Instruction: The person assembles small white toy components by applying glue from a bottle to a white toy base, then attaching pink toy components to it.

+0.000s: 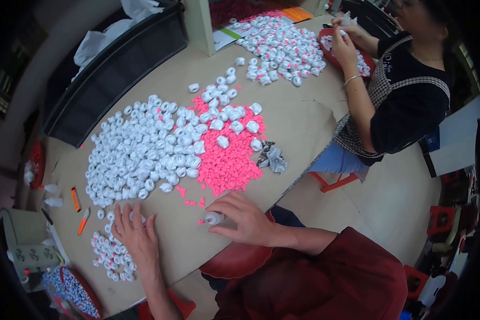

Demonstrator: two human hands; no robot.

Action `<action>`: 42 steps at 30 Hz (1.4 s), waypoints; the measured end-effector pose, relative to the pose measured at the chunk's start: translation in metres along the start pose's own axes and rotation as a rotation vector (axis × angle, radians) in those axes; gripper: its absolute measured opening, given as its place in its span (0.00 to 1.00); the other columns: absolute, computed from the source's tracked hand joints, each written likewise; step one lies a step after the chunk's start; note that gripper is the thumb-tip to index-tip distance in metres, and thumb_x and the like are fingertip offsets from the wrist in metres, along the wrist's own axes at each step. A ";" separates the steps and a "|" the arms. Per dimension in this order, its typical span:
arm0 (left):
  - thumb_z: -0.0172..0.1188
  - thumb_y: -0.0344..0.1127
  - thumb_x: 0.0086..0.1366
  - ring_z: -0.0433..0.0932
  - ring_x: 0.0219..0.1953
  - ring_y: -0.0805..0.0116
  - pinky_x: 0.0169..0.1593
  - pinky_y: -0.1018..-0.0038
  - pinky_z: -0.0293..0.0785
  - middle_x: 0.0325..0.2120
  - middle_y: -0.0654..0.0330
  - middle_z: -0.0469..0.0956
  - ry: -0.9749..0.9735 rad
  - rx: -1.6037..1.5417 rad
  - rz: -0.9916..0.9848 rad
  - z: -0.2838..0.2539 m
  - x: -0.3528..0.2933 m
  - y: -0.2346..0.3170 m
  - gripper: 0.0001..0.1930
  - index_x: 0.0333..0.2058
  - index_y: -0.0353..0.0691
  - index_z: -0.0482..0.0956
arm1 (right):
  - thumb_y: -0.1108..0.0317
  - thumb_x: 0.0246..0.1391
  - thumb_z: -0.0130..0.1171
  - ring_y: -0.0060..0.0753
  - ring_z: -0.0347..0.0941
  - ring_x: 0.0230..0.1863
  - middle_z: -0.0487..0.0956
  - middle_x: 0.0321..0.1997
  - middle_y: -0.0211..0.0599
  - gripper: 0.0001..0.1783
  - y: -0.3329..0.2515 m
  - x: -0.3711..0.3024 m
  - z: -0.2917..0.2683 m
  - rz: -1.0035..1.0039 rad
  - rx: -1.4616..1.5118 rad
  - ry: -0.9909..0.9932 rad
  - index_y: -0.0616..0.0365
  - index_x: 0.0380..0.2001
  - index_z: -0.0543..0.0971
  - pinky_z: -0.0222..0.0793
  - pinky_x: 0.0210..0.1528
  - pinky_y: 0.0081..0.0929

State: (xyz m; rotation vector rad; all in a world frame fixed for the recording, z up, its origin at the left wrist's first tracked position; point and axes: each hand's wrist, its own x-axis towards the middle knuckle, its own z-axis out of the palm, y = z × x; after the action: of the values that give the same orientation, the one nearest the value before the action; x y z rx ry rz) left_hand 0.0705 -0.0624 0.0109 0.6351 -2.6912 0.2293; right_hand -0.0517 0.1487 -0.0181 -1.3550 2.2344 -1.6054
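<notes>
My right hand [241, 217] is closed round a small translucent white squeeze bottle [214, 218], which points left. A pink bit [201, 221] sits at its tip; whether it sticks there I cannot tell. Palm down, my left hand [137, 237] has its fingers spread over a few white pieces, partly hidden beneath them. Beside that hand lies a small heap of white ring-like pieces with pink bits on them [111, 255]. Farther off spreads a large heap of plain white pieces [138, 146]. Touching it on the right is a heap of small pink bits [226, 165].
A co-worker [405, 96] at the right handles pieces over a red basket [325, 40], near another white-and-pink heap [285, 48]. A black bin [117, 69] stands at the back left. Orange cutters [84, 221], crumpled foil [274, 158] and a bead-filled basket [69, 288] are also around.
</notes>
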 end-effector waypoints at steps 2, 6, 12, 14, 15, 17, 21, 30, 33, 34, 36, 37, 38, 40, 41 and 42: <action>0.58 0.30 0.56 0.66 0.51 0.54 0.53 0.58 0.58 0.42 0.54 0.71 0.030 -0.108 0.005 -0.003 0.003 0.006 0.11 0.38 0.37 0.75 | 0.67 0.39 0.68 0.38 0.69 0.38 0.74 0.37 0.36 0.21 -0.001 0.002 -0.003 0.011 0.018 -0.015 0.57 0.39 0.75 0.65 0.41 0.30; 0.57 0.26 0.55 0.71 0.38 0.55 0.41 0.66 0.67 0.33 0.55 0.74 -0.009 -0.486 -0.009 0.005 0.012 0.021 0.08 0.35 0.36 0.77 | 0.68 0.38 0.68 0.38 0.70 0.37 0.74 0.36 0.36 0.20 0.000 0.005 -0.008 0.024 -0.007 -0.039 0.58 0.38 0.75 0.66 0.39 0.30; 0.56 0.24 0.54 0.72 0.37 0.53 0.41 0.65 0.69 0.33 0.52 0.74 0.018 -0.547 0.027 0.009 0.047 0.048 0.09 0.36 0.35 0.76 | 0.69 0.38 0.67 0.38 0.70 0.36 0.75 0.36 0.36 0.19 -0.004 0.003 -0.008 0.008 -0.040 -0.034 0.58 0.37 0.75 0.66 0.39 0.29; 0.56 0.24 0.53 0.72 0.37 0.53 0.41 0.65 0.69 0.33 0.52 0.74 -0.020 -0.545 0.071 0.014 0.047 0.043 0.10 0.36 0.34 0.75 | 0.69 0.38 0.67 0.38 0.70 0.35 0.75 0.36 0.36 0.19 -0.003 0.002 -0.007 0.018 -0.079 -0.012 0.58 0.37 0.75 0.66 0.39 0.30; 0.56 0.24 0.53 0.72 0.38 0.53 0.41 0.65 0.69 0.33 0.51 0.74 -0.064 -0.528 0.106 0.020 0.047 0.041 0.10 0.36 0.34 0.75 | 0.69 0.39 0.67 0.38 0.70 0.36 0.75 0.36 0.36 0.19 -0.001 -0.001 -0.002 0.017 -0.053 -0.007 0.58 0.38 0.75 0.66 0.40 0.30; 0.56 0.23 0.52 0.73 0.38 0.52 0.42 0.66 0.69 0.34 0.51 0.74 -0.093 -0.570 0.049 0.017 0.042 0.032 0.11 0.37 0.34 0.74 | 0.69 0.39 0.66 0.37 0.70 0.36 0.75 0.36 0.36 0.19 -0.002 -0.001 0.003 0.014 -0.057 0.011 0.58 0.38 0.75 0.66 0.40 0.30; 0.56 0.21 0.51 0.74 0.33 0.57 0.37 0.70 0.70 0.33 0.51 0.74 -0.194 -0.639 -0.026 -0.003 0.039 0.038 0.11 0.36 0.33 0.74 | 0.69 0.42 0.64 0.36 0.70 0.38 0.75 0.37 0.34 0.20 0.002 -0.002 0.003 -0.016 -0.008 0.027 0.57 0.41 0.75 0.65 0.41 0.30; 0.60 0.14 0.48 0.75 0.36 0.72 0.38 0.81 0.72 0.38 0.53 0.74 -0.210 -1.491 -0.567 -0.024 -0.054 0.051 0.15 0.36 0.31 0.74 | 0.70 0.43 0.63 0.34 0.70 0.38 0.75 0.39 0.34 0.18 0.000 -0.002 -0.006 -0.094 0.045 0.022 0.55 0.41 0.77 0.66 0.41 0.29; 0.60 0.14 0.48 0.76 0.37 0.70 0.39 0.79 0.74 0.40 0.51 0.73 -0.200 -1.644 -0.629 -0.008 -0.077 0.059 0.15 0.37 0.30 0.74 | 0.70 0.44 0.61 0.35 0.70 0.40 0.75 0.41 0.35 0.18 0.002 -0.005 -0.007 -0.133 0.082 0.043 0.56 0.42 0.76 0.66 0.43 0.31; 0.60 0.13 0.48 0.76 0.37 0.69 0.40 0.78 0.74 0.41 0.50 0.73 -0.171 -1.667 -0.572 -0.005 -0.080 0.061 0.15 0.38 0.29 0.75 | 0.70 0.45 0.61 0.37 0.70 0.42 0.75 0.42 0.36 0.17 0.003 -0.005 -0.007 -0.165 0.092 0.058 0.57 0.42 0.75 0.66 0.45 0.32; 0.59 0.13 0.49 0.76 0.37 0.69 0.40 0.78 0.75 0.41 0.50 0.73 -0.164 -1.644 -0.575 -0.006 -0.081 0.067 0.15 0.38 0.29 0.75 | 0.70 0.46 0.60 0.38 0.71 0.44 0.75 0.43 0.37 0.18 0.005 -0.007 -0.006 -0.126 0.150 0.073 0.57 0.43 0.74 0.66 0.46 0.32; 0.58 0.13 0.50 0.76 0.37 0.68 0.40 0.77 0.76 0.40 0.50 0.73 -0.157 -1.620 -0.581 -0.006 -0.080 0.069 0.15 0.39 0.29 0.75 | 0.71 0.47 0.60 0.38 0.71 0.45 0.75 0.45 0.37 0.18 0.005 -0.009 -0.005 -0.085 0.210 0.086 0.58 0.43 0.73 0.66 0.47 0.33; 0.58 0.13 0.50 0.76 0.37 0.68 0.40 0.77 0.76 0.40 0.50 0.73 -0.158 -1.623 -0.579 -0.006 -0.080 0.069 0.15 0.39 0.29 0.75 | 0.71 0.47 0.60 0.38 0.71 0.45 0.75 0.45 0.37 0.18 0.005 -0.010 -0.006 -0.085 0.207 0.088 0.58 0.43 0.73 0.66 0.47 0.33; 0.58 0.14 0.50 0.77 0.36 0.68 0.39 0.77 0.76 0.39 0.51 0.74 -0.158 -1.628 -0.609 -0.004 -0.078 0.068 0.15 0.39 0.28 0.76 | 0.75 0.47 0.58 0.40 0.72 0.45 0.76 0.44 0.40 0.19 0.005 -0.013 -0.009 0.052 0.301 0.013 0.61 0.45 0.72 0.68 0.47 0.32; 0.58 0.14 0.50 0.77 0.36 0.68 0.39 0.77 0.76 0.39 0.51 0.74 -0.158 -1.631 -0.605 -0.003 -0.078 0.068 0.15 0.39 0.28 0.76 | 0.75 0.47 0.58 0.40 0.72 0.45 0.76 0.44 0.40 0.19 0.005 -0.012 -0.010 0.051 0.297 0.015 0.61 0.45 0.72 0.68 0.47 0.32; 0.58 0.14 0.51 0.77 0.36 0.68 0.39 0.77 0.76 0.40 0.50 0.74 -0.170 -1.646 -0.622 -0.004 -0.078 0.067 0.14 0.39 0.28 0.76 | 0.75 0.48 0.58 0.40 0.73 0.44 0.75 0.44 0.41 0.19 0.005 -0.011 -0.012 0.023 0.279 0.011 0.61 0.46 0.72 0.68 0.46 0.31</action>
State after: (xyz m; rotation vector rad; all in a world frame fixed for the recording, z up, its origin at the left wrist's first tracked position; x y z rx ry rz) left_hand 0.1059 0.0295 -0.0209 0.7617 -1.6947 -1.9308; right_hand -0.0541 0.1650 -0.0214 -1.2433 1.9314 -1.8354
